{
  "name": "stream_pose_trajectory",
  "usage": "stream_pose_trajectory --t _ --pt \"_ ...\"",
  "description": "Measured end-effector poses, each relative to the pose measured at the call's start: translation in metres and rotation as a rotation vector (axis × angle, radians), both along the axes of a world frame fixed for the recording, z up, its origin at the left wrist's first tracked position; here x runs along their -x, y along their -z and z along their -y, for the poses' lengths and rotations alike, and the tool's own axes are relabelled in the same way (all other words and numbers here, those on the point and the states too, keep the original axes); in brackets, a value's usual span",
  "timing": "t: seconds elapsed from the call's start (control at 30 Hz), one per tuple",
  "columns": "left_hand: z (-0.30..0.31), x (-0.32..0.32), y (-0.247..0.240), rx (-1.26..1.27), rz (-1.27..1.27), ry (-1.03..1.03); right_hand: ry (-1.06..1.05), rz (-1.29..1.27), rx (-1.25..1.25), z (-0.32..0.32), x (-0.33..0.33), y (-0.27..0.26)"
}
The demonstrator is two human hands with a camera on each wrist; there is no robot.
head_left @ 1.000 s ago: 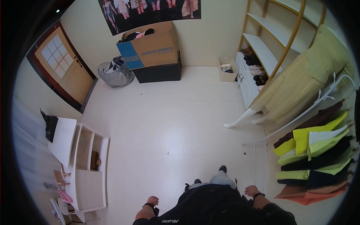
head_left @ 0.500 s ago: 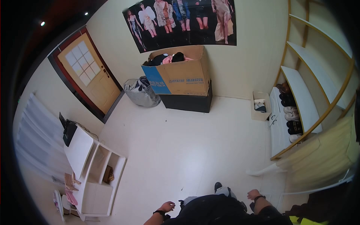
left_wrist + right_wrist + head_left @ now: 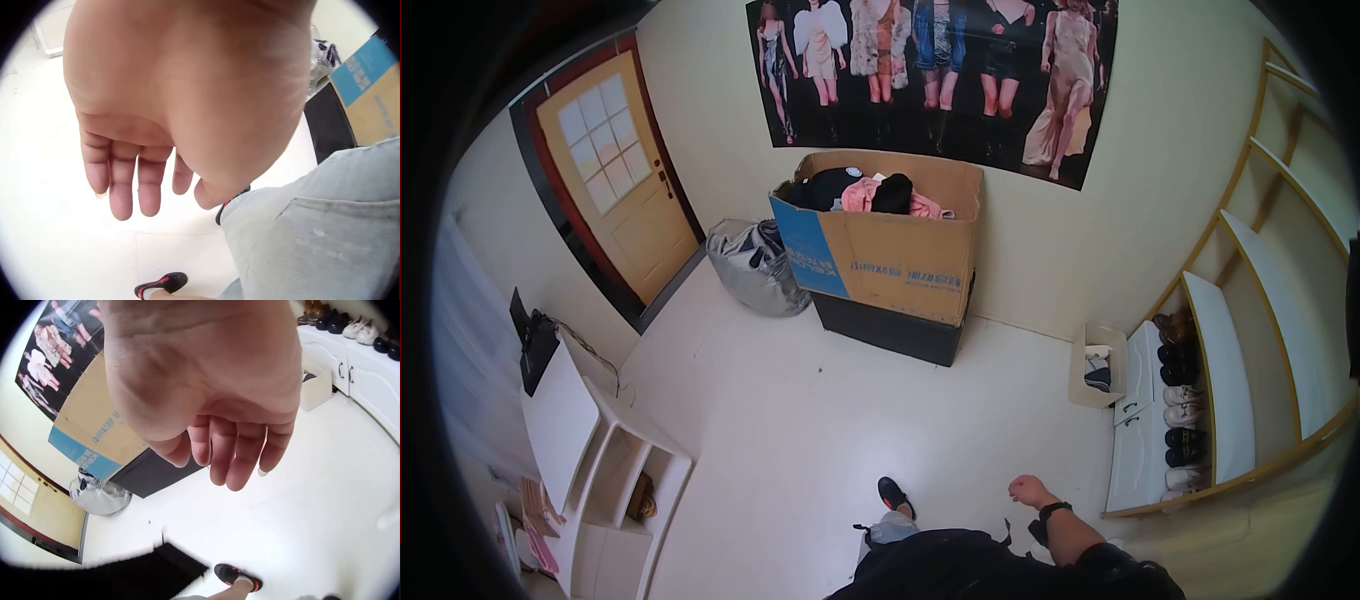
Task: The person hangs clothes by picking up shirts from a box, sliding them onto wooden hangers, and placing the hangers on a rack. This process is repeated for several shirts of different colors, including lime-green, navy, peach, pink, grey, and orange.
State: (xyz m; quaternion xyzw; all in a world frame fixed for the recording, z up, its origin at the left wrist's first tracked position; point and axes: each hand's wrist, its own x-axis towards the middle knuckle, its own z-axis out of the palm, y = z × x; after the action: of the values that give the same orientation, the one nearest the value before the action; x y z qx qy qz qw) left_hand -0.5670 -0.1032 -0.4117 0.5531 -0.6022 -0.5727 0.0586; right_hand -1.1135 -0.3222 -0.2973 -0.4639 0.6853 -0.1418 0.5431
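My right hand (image 3: 1030,490) hangs in front of my body in the head view, a dark band round its wrist. Its fingers droop loosely with nothing in them in the right wrist view. The left hand (image 3: 169,112) is outside the head view; its own wrist view shows it beside the pale jeans (image 3: 312,244), fingers relaxed and holding nothing. Ahead stands a big cardboard box (image 3: 900,260) with a blue end panel, filled with dark and pink clothes (image 3: 860,195). It sits on a black box (image 3: 885,330), away from both hands.
A silver bag (image 3: 755,275) slumps left of the boxes, near the yellow door (image 3: 615,190). On the right, a gold-framed shelf (image 3: 1225,380) holds several shoes, with a beige bin (image 3: 1098,390) beside it. A white cabinet (image 3: 610,540) stands at the left.
The view has moved forward, bringing the cardboard box and shelf closer. The clothes rack at right has left the head view, and so has my left hand. Both hands stay without anything in them.
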Motion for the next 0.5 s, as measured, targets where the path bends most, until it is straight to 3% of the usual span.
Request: stream_pose_trajectory --t 0.1,0.2,0.23,0.3,0.33,0.43,0.5 --pt "0.062 -0.028 0.032 -0.134 0.174 0.223 0.055 0.013 -0.131 0.045 -0.029 -0.025" --pt "0.117 -0.064 0.02 -0.237 0.291 0.372 -0.055 0.051 0.034 0.133 -0.043 -0.031" --pt "0.18 -0.077 0.0 -0.418 0.145 -0.434 -0.111 -0.007 0.105 0.165 -0.051 -0.045" --pt "0.28 -0.079 -0.066 -0.11 0.101 -0.768 -0.138 -0.036 0.211 0.229 -0.07 -0.071" --pt "0.326 -0.077 -0.105 -0.043 -0.013 -0.899 -0.136 -0.009 0.271 0.263 -0.077 -0.07" --pt "0.418 -0.076 -0.188 0.184 -0.126 -0.917 -0.265 -0.085 0.492 0.351 -0.118 -0.142" --pt "0.453 -0.076 -0.195 0.224 -0.11 -0.933 -0.23 0.123 0.566 0.432 -0.151 -0.198"
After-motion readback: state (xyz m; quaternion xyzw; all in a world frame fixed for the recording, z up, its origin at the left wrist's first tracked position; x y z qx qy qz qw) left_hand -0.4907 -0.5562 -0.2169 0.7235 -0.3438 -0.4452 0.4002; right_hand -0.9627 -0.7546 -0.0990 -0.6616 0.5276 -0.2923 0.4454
